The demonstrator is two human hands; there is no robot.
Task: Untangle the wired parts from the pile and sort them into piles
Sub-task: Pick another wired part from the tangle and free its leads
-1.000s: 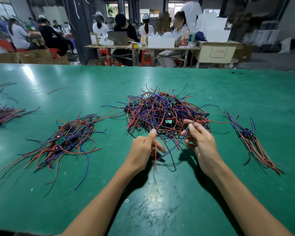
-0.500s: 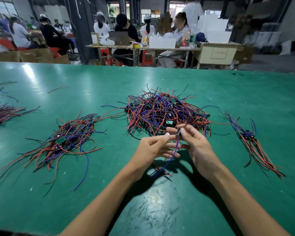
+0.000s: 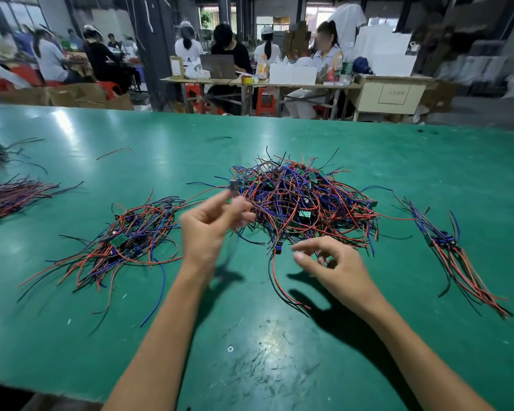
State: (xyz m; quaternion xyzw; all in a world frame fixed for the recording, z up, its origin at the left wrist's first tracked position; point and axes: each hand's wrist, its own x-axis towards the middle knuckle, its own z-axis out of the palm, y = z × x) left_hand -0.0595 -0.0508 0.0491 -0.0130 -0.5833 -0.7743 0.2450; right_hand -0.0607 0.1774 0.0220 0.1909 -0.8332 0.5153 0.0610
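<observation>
Wired parts lie in a large tangled pile point(image 3: 303, 203) of red, blue and black leads with small green boards, at the middle of a green surface point(image 3: 279, 351). A looser sorted pile point(image 3: 125, 241) sits to its left, and a slim bundle point(image 3: 457, 259) lies well apart on the right. The left hand point(image 3: 211, 223) is raised above the surface just left of the main pile, blurred, its forearm reaching in from the lower edge; its fingers point(image 3: 220, 200) are curled and appear to pinch a small part point(image 3: 234, 185) at the fingertips. The right hand point(image 3: 336, 268) hovers low near the pile's front edge, palm down, thumb and forefinger close together in a loose narrow pinch that holds nothing visible. A red-and-black wired piece point(image 3: 275, 271) trails on the surface between the two hands. More bundles point(image 3: 12, 194) lie at the far left.
</observation>
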